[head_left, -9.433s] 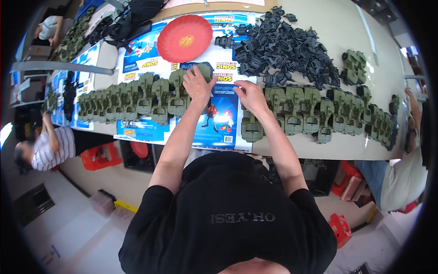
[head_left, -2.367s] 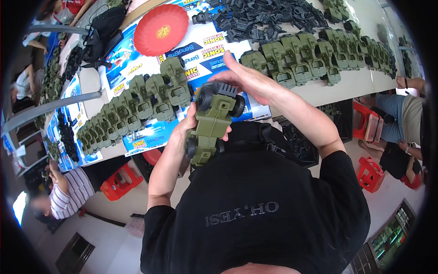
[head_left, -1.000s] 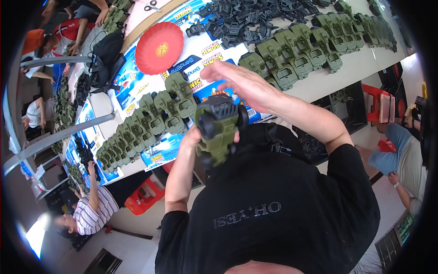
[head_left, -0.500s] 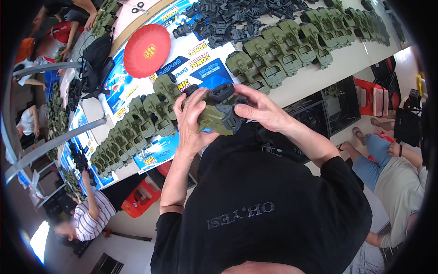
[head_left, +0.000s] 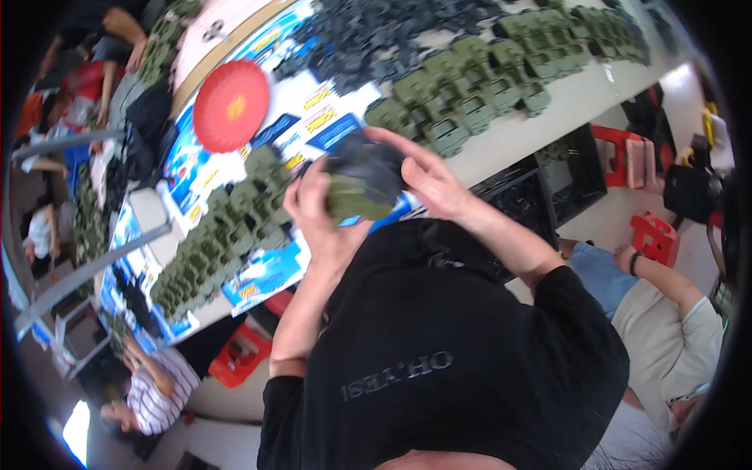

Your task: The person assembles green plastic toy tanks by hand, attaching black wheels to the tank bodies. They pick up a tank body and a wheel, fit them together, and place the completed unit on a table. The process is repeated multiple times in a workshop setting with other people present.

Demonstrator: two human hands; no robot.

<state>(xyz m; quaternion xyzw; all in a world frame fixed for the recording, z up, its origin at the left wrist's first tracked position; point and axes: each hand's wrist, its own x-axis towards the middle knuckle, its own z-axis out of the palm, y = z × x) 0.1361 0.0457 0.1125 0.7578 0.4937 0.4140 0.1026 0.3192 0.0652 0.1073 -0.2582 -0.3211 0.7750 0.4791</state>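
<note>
Between my hands, over the near edge of the table, is an olive-green toy vehicle (head_left: 356,196) with dark grey or black parts on top, smeared by motion. My left hand (head_left: 317,207) is closed round its left side and underside. My right hand (head_left: 431,176) grips its dark upper right part between thumb and fingers. Just left of my left hand stands a row of similar green toy vehicle bodies (head_left: 227,223). Beyond my right hand, another row of green bodies (head_left: 470,94) runs off to the right. The vehicle's far side is hidden.
A red scalloped plate (head_left: 232,106) lies on printed blue-and-white sheets. Past it are a heap of small black parts (head_left: 368,39) and scissors (head_left: 213,31). Black crates (head_left: 576,172) and red stools (head_left: 241,352) stand below the table. Other people are at left and right.
The toy vehicle has turned in my hands; its black wheels, clear before, are now blurred or out of sight. The whole view has shifted slightly, and the person at right has moved.
</note>
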